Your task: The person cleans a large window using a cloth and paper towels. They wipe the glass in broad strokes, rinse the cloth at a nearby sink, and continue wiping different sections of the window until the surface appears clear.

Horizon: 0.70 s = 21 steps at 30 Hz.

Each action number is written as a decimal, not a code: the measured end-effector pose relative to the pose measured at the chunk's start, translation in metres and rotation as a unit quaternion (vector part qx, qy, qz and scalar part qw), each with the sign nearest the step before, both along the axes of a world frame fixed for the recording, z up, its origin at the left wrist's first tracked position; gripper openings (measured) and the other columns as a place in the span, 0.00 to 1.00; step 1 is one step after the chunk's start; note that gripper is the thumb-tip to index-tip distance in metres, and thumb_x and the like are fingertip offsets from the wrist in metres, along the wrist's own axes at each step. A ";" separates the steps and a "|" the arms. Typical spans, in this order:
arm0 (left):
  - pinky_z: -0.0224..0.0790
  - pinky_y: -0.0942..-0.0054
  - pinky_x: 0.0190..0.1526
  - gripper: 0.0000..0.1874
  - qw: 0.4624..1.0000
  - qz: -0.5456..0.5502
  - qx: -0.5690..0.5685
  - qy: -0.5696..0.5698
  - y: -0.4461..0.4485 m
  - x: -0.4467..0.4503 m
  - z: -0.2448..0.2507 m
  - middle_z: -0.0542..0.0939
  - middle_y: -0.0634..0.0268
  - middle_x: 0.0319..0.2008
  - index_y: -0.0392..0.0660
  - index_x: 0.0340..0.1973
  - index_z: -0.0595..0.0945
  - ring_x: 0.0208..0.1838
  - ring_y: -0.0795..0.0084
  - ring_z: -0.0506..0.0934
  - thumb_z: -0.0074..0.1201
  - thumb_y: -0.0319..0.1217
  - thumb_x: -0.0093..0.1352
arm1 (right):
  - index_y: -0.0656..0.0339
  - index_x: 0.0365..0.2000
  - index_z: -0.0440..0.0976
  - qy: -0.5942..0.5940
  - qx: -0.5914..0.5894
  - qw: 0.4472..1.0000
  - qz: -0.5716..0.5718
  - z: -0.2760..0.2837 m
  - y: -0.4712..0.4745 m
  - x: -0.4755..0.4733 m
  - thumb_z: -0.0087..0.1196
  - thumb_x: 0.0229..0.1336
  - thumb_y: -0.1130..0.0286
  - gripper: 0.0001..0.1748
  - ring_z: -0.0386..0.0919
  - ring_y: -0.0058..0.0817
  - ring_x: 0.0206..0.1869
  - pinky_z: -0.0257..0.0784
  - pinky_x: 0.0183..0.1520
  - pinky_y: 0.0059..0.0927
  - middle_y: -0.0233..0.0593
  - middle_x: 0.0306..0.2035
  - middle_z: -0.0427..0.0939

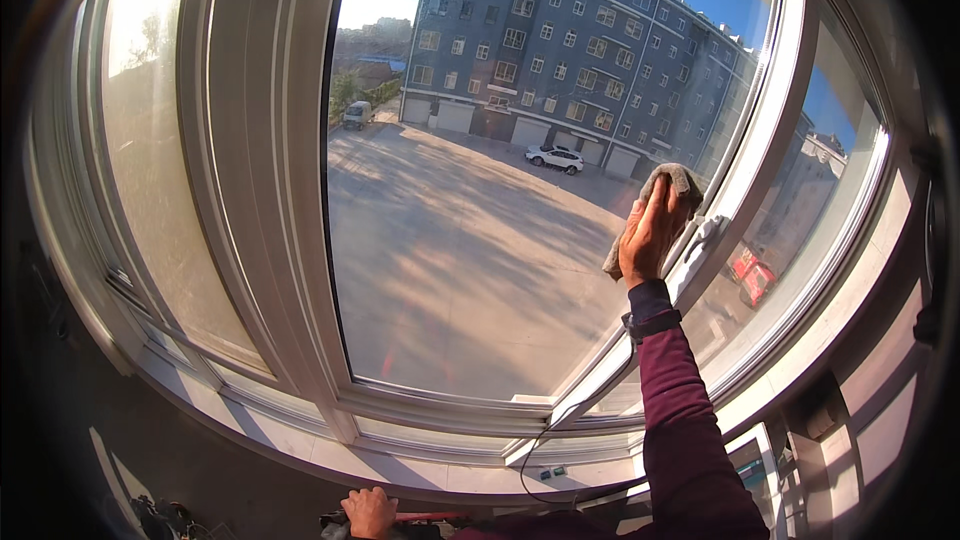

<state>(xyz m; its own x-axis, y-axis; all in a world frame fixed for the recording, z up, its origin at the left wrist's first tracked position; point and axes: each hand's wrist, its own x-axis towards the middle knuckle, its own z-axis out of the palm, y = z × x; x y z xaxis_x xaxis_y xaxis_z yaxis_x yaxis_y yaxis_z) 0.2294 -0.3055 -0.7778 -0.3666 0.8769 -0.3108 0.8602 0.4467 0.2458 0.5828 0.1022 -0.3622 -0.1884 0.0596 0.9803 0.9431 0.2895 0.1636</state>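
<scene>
My right hand presses a folded grey cloth flat against the window pane, near its right edge. The cloth shows above the fingers and below the palm. Just right of the hand, a white window handle sits on the white sash frame. A dark band with a thin cable is around my right wrist, over a maroon sleeve. Low in the view, my left hand is over a dark thing with a red bar; its grip is not clear.
Two small dark objects lie on the pale windowsill. A white-framed item stands at lower right. Thick white uprights divide the windows at left. Outside are a blue apartment block and a parked white car.
</scene>
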 end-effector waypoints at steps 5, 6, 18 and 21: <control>0.72 0.45 0.50 0.20 0.998 -0.006 0.055 0.026 0.004 0.004 -0.005 0.88 0.52 0.39 0.44 0.37 0.88 0.50 0.47 0.82 0.71 0.49 0.65 | 0.64 0.72 0.65 -0.035 0.183 0.982 -0.025 0.152 0.032 -0.010 0.50 0.78 0.63 0.29 0.62 0.59 0.75 0.57 0.77 0.58 0.55 0.72 0.67; 0.73 0.45 0.50 0.20 0.997 -0.008 0.068 0.027 0.005 0.003 -0.005 0.88 0.53 0.39 0.44 0.37 0.88 0.50 0.47 0.82 0.71 0.49 0.65 | 0.64 0.72 0.66 -0.038 0.191 0.981 -0.011 0.150 0.033 -0.010 0.50 0.78 0.63 0.29 0.62 0.58 0.75 0.57 0.77 0.58 0.55 0.72 0.68; 0.77 0.49 0.44 0.18 0.998 -0.019 0.045 0.050 0.025 0.006 0.014 0.86 0.55 0.36 0.45 0.35 0.87 0.45 0.49 0.83 0.72 0.46 0.63 | 0.46 0.59 0.81 -0.169 -0.148 0.966 0.125 -0.275 -0.003 0.027 0.71 0.51 0.76 0.33 0.62 0.59 0.74 0.51 0.76 0.72 0.48 0.68 0.71; 0.77 0.49 0.43 0.18 0.998 -0.021 0.046 0.044 0.031 0.010 0.016 0.85 0.55 0.35 0.44 0.35 0.86 0.44 0.49 0.83 0.72 0.45 0.63 | 0.40 0.54 0.82 -0.173 -0.235 0.943 0.161 -0.368 -0.017 0.066 0.73 0.44 0.76 0.33 0.53 0.60 0.76 0.50 0.76 0.77 0.44 0.70 0.64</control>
